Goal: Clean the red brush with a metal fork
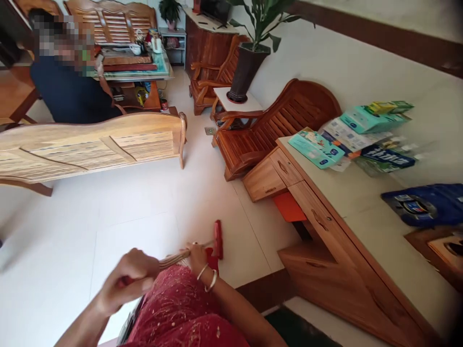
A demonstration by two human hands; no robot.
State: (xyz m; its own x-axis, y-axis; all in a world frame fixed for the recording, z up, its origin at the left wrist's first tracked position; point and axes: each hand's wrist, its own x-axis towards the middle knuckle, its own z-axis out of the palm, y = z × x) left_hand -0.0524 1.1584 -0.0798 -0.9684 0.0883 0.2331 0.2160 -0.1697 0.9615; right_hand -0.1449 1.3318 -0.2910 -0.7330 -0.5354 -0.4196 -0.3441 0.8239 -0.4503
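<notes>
My left hand [132, 277] is closed around the upper end of a broom's handle, in front of my dark red patterned clothing. Farther down the same handle, my right hand [197, 256] grips it, with two light bangles on the wrist. The broom [217, 239] slants away from me to the right, its narrow red head close to the pale tiled floor [137, 207]. Just below the head shows another red piece [212, 261], partly hidden by my right hand and wrist; I cannot tell what it is.
On the right stands a wooden desk [318, 217] bearing tissue packs [316, 148] and a blue package [421, 205]. Beyond it are a wooden armchair [275, 127] and a potted plant [246, 72]. At left, a person [72, 94] sits beyond a wooden bench back [90, 147].
</notes>
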